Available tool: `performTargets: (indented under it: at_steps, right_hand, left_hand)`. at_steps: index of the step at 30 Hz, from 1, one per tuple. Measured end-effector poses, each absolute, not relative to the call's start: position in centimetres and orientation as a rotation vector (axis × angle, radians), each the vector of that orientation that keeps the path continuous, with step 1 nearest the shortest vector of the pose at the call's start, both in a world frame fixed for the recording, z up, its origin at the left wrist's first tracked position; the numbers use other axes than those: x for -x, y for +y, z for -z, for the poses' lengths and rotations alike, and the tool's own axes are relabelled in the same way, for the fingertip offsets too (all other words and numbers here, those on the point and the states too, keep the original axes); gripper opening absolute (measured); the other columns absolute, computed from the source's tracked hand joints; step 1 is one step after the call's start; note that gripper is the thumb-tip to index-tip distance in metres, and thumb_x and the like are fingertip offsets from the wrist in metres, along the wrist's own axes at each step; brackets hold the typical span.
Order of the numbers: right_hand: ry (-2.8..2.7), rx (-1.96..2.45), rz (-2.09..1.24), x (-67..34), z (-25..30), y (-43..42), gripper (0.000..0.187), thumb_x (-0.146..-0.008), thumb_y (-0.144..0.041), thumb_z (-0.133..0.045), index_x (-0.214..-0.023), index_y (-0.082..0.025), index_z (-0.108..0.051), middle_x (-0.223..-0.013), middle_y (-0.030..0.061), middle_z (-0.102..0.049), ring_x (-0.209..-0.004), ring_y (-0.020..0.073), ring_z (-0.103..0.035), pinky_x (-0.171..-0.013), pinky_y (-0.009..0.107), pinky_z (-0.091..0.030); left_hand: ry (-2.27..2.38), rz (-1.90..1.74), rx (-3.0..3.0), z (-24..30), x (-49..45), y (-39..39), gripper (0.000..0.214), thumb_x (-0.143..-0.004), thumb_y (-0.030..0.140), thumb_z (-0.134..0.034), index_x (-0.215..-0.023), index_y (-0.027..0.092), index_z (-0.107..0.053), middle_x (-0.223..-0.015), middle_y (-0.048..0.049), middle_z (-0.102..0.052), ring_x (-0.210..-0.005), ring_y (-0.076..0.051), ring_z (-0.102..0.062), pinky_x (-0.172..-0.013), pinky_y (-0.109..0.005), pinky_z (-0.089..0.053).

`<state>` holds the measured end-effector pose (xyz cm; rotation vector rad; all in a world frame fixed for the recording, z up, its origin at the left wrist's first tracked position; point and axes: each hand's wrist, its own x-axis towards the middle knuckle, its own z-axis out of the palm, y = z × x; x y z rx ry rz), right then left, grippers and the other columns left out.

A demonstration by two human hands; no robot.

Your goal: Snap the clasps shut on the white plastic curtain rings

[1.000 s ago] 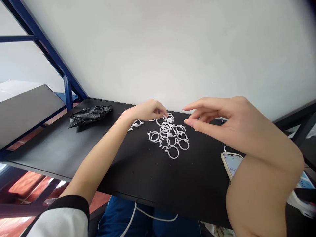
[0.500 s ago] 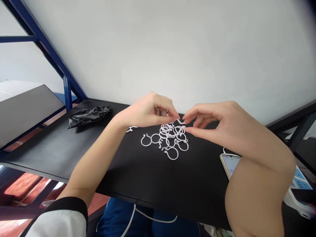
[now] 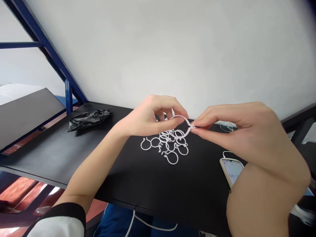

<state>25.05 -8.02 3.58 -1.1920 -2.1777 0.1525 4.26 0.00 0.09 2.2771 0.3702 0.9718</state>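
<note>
We note one white ring (image 3: pixel 188 121) — left hand (image 3: pixel 158 113) pinching its arc, right hand (image 3: pixel 237 123) its meeting ends; fastened, we can't tell. Nearer, loose rings (image 3: pixel 164 137) lie unhandled — several open.

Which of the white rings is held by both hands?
The ring with left hand on its curve, right hand at its ends; the other rings lie on the black table.
</note>
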Motion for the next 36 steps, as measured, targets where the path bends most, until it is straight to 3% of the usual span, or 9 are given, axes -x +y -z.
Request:
performTargets:
  at_steps: [3, 6, 9, 16, 23, 36]
  right_hand:
    - [-2.149, 1.156, -0.08, -25.4, -3.7, -8.5, 0.012, -0.082, -0.027, -0.068, -0.071, -0.027, -0.066, -0.078, -0.0025, -0.074, -0.072, 0.0215, -0.071, -0.063, 0.035, -0.055]
    - [-2.083, 1.151, -0.036, -25.3, -3.7, -8.9, 0.012, -0.082, -0.029, -0.07, -0.071, -0.029, -0.066, -0.078, -0.0034, -0.074, -0.071, 0.0213, -0.07, -0.064, 0.036, -0.055]
    - [-2.067, 1.08, 0.01, -24.9, -3.8, -9.2, 0.014, -0.082, -0.025, -0.07, -0.069, -0.03, -0.065, -0.076, -0.0049, -0.073, -0.067, 0.0193, -0.07, -0.062, 0.035, -0.055]
    - [-2.109, 1.024, 0.0, -24.4, -4.5, -9.4, 0.014, -0.08, -0.022, -0.071, -0.071, -0.031, -0.067, -0.074, -0.0052, -0.074, -0.066, 0.0199, -0.071, -0.058, 0.035, -0.056]
    - [-2.1, 1.044, -0.088, -24.6, -4.3, -9.3, 0.009, -0.079, -0.024, -0.073, -0.073, -0.031, -0.072, -0.077, -0.0039, -0.075, -0.07, 0.0217, -0.072, -0.062, 0.037, -0.058]
    - [-2.119, 0.868, 0.082, -24.8, -3.9, -9.0, 0.018, -0.078, -0.007, -0.072, -0.072, -0.024, -0.067, -0.072, -0.0057, -0.073, -0.066, 0.013, -0.071, -0.055, 0.023, -0.056]
  left_hand:
    - [0.283, -1.117, -2.327, -0.2, -4.4, -0.6, 0.014, -0.09, 0.027, -0.062, -0.096, 0.016, -0.067, -0.085, -0.0036, -0.068, -0.067, -0.008, -0.062, -0.056, -0.02, -0.051]
    - [0.258, -1.259, -2.584, 0.0, -4.8, -1.1, 0.041, -0.08, 0.051, -0.07, -0.103, 0.017, -0.062, -0.086, -0.0044, -0.068, -0.065, -0.01, -0.061, -0.056, -0.023, -0.049]
    - [0.303, -1.439, -2.827, 0.6, -5.4, -1.3, 0.051, -0.081, 0.064, -0.061, -0.099, 0.017, -0.057, -0.077, -0.0015, -0.065, -0.057, -0.009, -0.056, -0.047, -0.022, -0.04]
    - [0.165, -1.728, -2.805, 1.1, -6.1, -1.1, 0.04, -0.094, 0.058, -0.044, -0.088, 0.019, -0.05, -0.059, 0.0057, -0.055, -0.044, -0.005, -0.042, -0.041, -0.021, -0.032]
    - [0.131, -1.826, -2.832, 1.0, -6.0, -1.1, 0.031, -0.092, 0.049, -0.049, -0.082, 0.02, -0.049, -0.052, 0.008, -0.047, -0.041, -0.006, -0.033, -0.038, -0.023, -0.025]
    - [0.132, -1.808, -2.852, 0.9, -5.8, -1.4, 0.019, -0.09, 0.034, -0.05, -0.082, 0.017, -0.052, -0.053, 0.0087, -0.045, -0.042, -0.005, -0.033, -0.04, -0.02, -0.027]
